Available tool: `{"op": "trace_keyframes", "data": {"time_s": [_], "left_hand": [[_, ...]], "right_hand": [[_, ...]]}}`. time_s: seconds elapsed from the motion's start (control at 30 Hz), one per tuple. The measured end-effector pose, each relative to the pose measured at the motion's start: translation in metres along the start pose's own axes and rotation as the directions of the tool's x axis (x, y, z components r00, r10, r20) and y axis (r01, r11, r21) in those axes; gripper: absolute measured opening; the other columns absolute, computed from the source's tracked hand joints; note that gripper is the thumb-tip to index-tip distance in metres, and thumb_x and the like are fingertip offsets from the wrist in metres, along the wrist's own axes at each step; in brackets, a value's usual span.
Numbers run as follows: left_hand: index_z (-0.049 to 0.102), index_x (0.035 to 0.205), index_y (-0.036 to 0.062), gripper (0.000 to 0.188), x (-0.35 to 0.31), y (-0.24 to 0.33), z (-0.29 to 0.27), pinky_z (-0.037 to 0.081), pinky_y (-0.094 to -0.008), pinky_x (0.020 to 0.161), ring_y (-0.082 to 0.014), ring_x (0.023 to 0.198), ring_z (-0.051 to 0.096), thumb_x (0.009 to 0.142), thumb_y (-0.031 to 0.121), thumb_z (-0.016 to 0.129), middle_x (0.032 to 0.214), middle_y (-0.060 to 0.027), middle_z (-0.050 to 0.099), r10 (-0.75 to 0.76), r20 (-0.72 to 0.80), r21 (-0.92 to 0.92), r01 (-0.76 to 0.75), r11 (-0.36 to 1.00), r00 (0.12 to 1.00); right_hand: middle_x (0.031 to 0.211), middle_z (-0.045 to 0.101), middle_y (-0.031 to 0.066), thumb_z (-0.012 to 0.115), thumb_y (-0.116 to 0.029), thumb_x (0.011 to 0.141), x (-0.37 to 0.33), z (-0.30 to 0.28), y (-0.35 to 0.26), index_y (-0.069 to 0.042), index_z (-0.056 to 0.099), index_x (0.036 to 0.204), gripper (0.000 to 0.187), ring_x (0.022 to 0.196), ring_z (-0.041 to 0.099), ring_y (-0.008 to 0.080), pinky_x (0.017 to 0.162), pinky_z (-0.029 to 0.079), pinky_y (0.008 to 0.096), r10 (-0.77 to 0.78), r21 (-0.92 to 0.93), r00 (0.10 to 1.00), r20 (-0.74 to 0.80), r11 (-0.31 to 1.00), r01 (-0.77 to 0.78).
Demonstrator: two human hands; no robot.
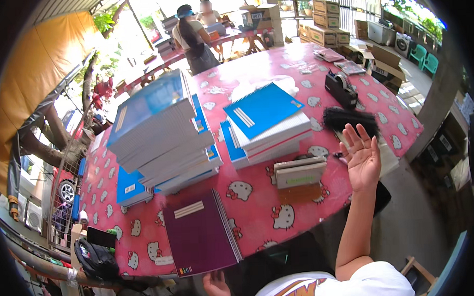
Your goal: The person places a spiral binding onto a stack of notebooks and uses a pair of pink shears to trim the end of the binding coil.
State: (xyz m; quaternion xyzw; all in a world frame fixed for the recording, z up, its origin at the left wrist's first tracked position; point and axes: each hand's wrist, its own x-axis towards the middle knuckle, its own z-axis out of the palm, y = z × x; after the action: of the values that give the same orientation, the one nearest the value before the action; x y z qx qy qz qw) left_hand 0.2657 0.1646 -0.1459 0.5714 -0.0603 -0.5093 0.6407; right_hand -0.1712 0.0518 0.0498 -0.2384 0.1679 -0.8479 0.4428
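My right hand (361,159) is raised palm up past the table's right front edge, fingers spread and holding nothing. Low at the front edge, my left hand (217,287) has its fingers partly extended just below a purple spiral notebook (198,235); whether they touch it I cannot tell. That notebook lies flat near the edge. Behind it rises a tall, uneven stack of blue-covered notebooks (163,135). To the right is a lower stack with a blue spiral notebook (264,109) on top. A dark bristly bundle (351,120) lies beyond my right hand.
A pink patterned cloth covers the table (250,220). Small pale boxes (300,173) sit at the front middle, and a black tape dispenser (342,89) at the far right. A black bag (97,257) is at the left corner. Two people stand by another table (166,59) with cartons (324,25) nearby.
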Motion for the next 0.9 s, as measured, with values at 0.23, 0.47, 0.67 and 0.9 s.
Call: {"op": "trace_keyframes", "data": {"time_s": [0.23, 0.47, 0.67, 0.9], "left_hand": [[0.054, 0.106, 0.0140, 0.039, -0.014, 0.014, 0.021, 0.040, -0.0380, 0.082, -0.0188, 0.094, 0.052, 0.079, 0.040, 0.064, 0.105, -0.0015, 0.055, -0.001, 0.122, -0.282, 0.035, 0.959, 0.993], [0.059, 0.096, 0.0107, 0.026, -0.006, 0.019, 0.034, 0.046, -0.0296, 0.074, -0.0149, 0.082, 0.057, 0.079, 0.027, 0.070, 0.085, -0.0013, 0.061, 0.026, 0.056, -0.162, -0.017, 0.987, 0.998], [0.057, 0.102, 0.0044, 0.029, 0.026, 0.046, -0.021, 0.049, -0.0283, 0.075, -0.0158, 0.082, 0.059, 0.084, 0.025, 0.063, 0.092, -0.0051, 0.062, 0.121, 0.120, -0.104, -0.109, 0.989, 0.985], [0.047, 0.119, 0.0079, 0.053, 0.021, 0.060, -0.021, 0.043, -0.0358, 0.082, -0.0208, 0.099, 0.053, 0.081, 0.043, 0.063, 0.114, -0.0057, 0.053, 0.068, 0.208, -0.076, -0.053, 0.996, 0.976]], "right_hand": [[0.106, 0.062, 0.0132, 0.047, -0.020, 0.092, -0.071, 0.020, 0.066, -0.001, 0.054, 0.114, 0.030, 0.098, 0.060, 0.0195, 0.081, 0.048, 0.0299, 0.488, -0.555, 0.836, 0.253, 0.781, -0.288], [0.094, 0.065, 0.0114, 0.063, -0.014, 0.084, -0.119, 0.019, 0.121, -0.003, 0.061, 0.104, 0.024, 0.085, 0.062, 0.0194, 0.074, 0.049, 0.0300, 0.592, -0.886, 0.697, 0.406, 0.442, 0.140], [0.085, 0.065, 0.0141, 0.064, -0.013, 0.080, -0.057, -0.044, 0.062, -0.001, 0.065, 0.090, 0.015, 0.079, 0.063, 0.0234, 0.070, 0.050, 0.0326, 0.156, -0.961, 0.951, 0.265, 0.123, 0.248], [0.145, 0.028, 0.0106, 0.074, -0.034, 0.068, 0.048, -0.179, 0.001, -0.017, 0.037, 0.137, 0.080, 0.135, 0.023, 0.0305, 0.108, 0.026, 0.0436, 0.217, -0.728, 0.975, -0.053, -0.677, 0.111]]}}
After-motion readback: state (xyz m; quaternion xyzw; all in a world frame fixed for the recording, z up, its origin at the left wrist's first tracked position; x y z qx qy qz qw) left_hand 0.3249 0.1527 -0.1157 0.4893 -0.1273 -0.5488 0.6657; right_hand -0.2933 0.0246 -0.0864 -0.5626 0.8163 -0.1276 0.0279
